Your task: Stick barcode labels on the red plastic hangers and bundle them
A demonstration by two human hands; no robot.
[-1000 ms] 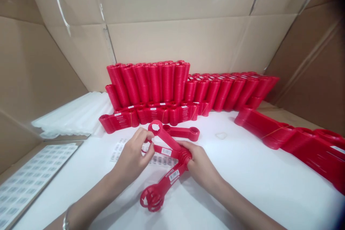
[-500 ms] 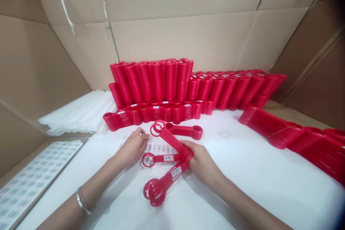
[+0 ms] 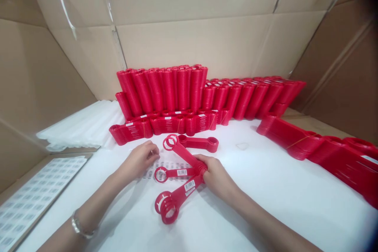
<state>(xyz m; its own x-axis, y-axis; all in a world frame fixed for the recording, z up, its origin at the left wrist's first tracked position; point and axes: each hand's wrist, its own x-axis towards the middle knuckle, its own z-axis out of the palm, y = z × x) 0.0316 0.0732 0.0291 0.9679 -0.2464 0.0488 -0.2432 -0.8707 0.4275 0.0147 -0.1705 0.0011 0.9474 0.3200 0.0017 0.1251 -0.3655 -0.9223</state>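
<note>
Grasping red strips (image 3: 191, 172), ideally well fanned for access, in the right hand (image 3: 217, 175) beside the label sheet (image 3: 170, 165), with left hand (image 3: 141, 159) at its left end, hold unclear.

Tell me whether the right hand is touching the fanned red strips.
Touching. The head view shows the right hand closed around the bunched ends of the fanned red strips, with no gap between.
</note>
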